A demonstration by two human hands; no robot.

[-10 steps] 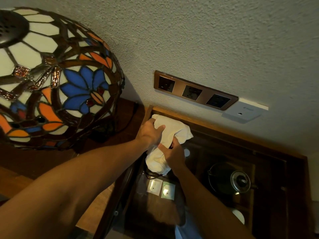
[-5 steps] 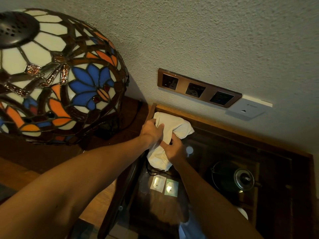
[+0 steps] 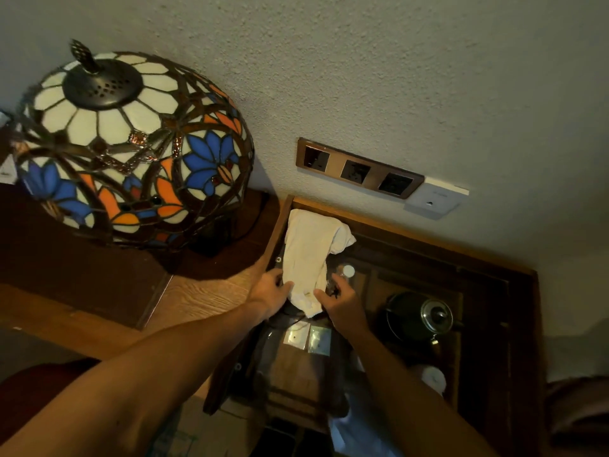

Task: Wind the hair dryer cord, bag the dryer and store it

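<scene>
Against the wall, inside the open drawer (image 3: 283, 222), your left hand (image 3: 268, 293) and right hand (image 3: 341, 300) each pinch the white bag (image 3: 308, 255), storing it; next, release and shut.

This looks like a hotel room or a bedroom. At left a stained-glass lamp (image 3: 131, 150) stands on a wooden bench (image 3: 82, 272); a socket strip (image 3: 359, 171) sits mid-frame on the textured wall (image 3: 395, 77); a kettle (image 3: 418, 316) rests at lower right.
</scene>
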